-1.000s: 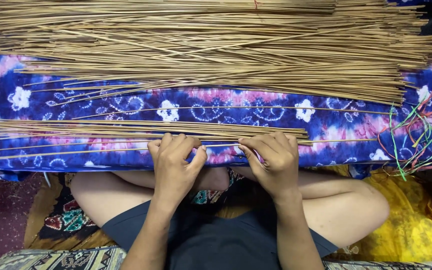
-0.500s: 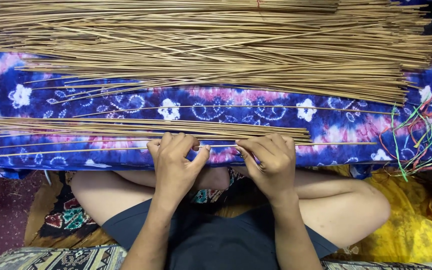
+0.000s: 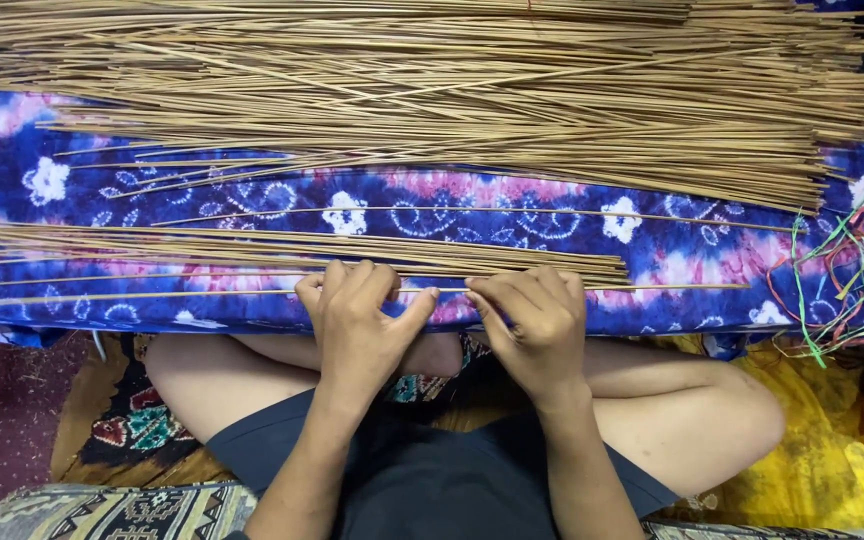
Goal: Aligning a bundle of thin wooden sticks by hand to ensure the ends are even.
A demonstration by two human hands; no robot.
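Blue-and-pink tie-dyed cloth spans the head view, over patterned rugs and a yellow cloth. Two stick groups lie on it: a large heap of thin sticks too many to count along the far edge, and a smaller flat row of sticks near the person. Left hand and right hand, side by side, pinch one single stick at the near edge. Coloured strings tangle at right. Bare cloth separates the groups.
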